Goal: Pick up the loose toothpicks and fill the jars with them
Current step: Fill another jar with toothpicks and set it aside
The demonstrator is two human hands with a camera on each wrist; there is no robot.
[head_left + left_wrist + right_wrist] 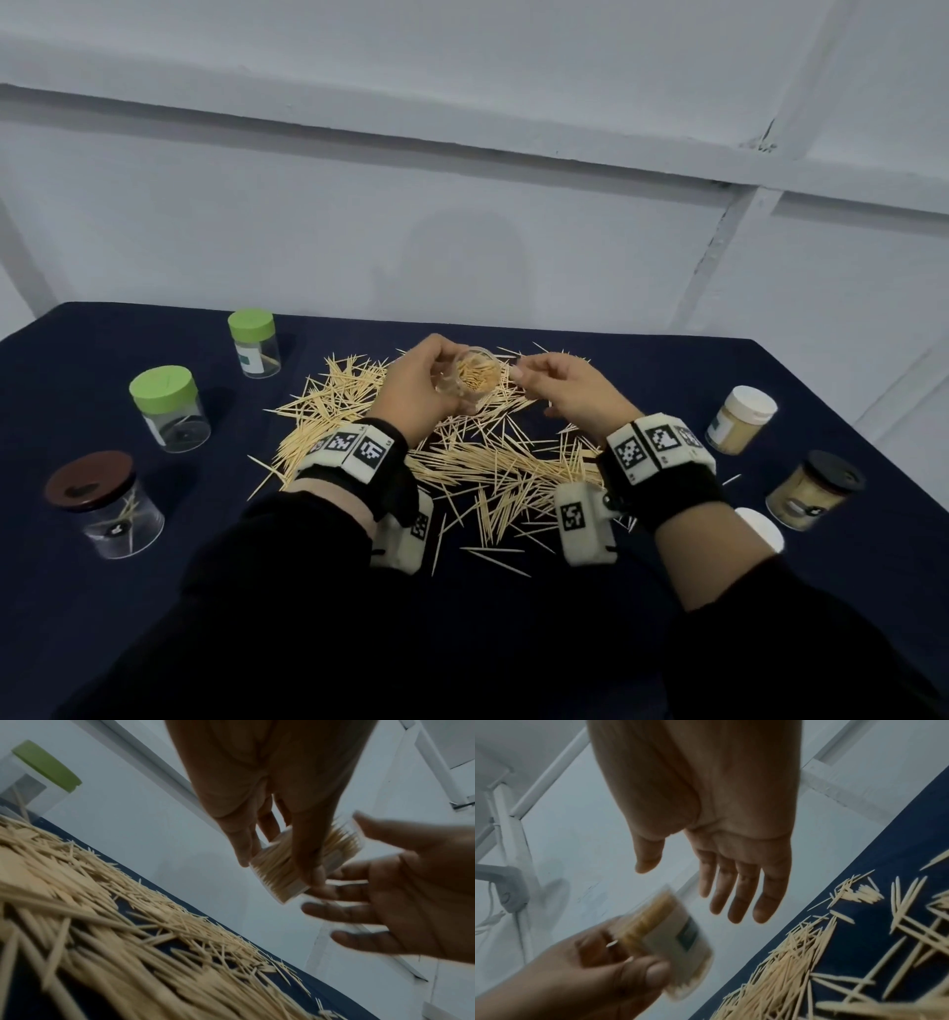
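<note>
Dark tablecloth (667,591): left hand (416,390) grips tilted toothpick jar (475,377), mouth toward empty, relaxed right hand (570,390), loose toothpicks (488,473) below.

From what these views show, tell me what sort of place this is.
Probably a staged recording setup in a plain indoor room, not a kitchen. A table under a dark blue cloth stands against a bare white wall, with lidded jars ranged either side of a toothpick pile, and marker-tagged wrist bands.

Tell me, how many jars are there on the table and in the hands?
6 jars: two green-lidded and one brown-lidded on the left, a white-lidded and a black-lidded on the right, one open in the left hand. The arms may hide more.
</note>
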